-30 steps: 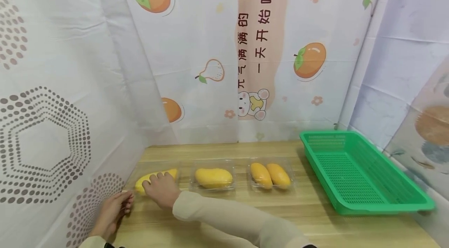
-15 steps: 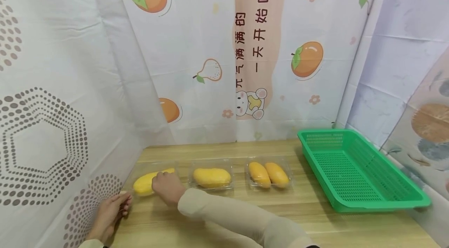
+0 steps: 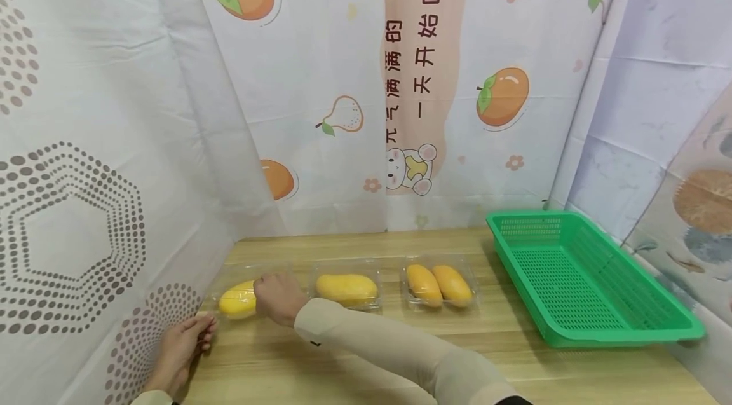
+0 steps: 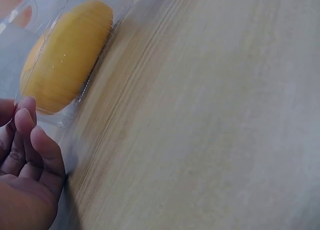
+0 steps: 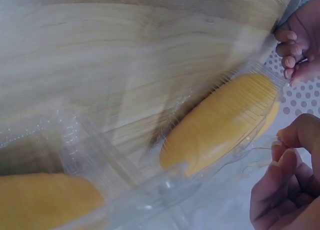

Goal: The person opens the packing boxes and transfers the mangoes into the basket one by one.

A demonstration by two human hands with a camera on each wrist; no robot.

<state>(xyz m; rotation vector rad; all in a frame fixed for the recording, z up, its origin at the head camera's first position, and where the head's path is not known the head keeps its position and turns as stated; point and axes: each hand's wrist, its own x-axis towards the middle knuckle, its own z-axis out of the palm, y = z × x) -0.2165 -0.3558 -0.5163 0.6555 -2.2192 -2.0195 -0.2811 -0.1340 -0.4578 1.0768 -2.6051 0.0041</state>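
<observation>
At the table's left, a clear plastic box [image 4: 62,121] contains a yellow mango [image 3: 237,301]; its near side shows in both wrist views. My left hand [image 3: 182,349] pinches the box's near-left corner between thumb and fingertips. Over the right end of this mango is my right hand [image 3: 279,298], hiding part of it. In the right wrist view, the right thumb and finger [image 5: 292,135] pinch the thin edge of the box's clear plastic, with the other fingers curled. Part of the left hand [image 5: 302,45] appears at the upper right there.
A second clear box with a yellow mango [image 3: 345,289] lies just right of my right hand. Farther right, another box bears two orange mangoes [image 3: 452,285]. A green plastic basket [image 3: 623,336] stands at the table's right. Printed cloth [image 3: 320,49] encloses the back and sides.
My right hand has shifted rightward along the mango, from spread over its top to its right end, with its fingers now closer together. The left hand stays at the same corner.
</observation>
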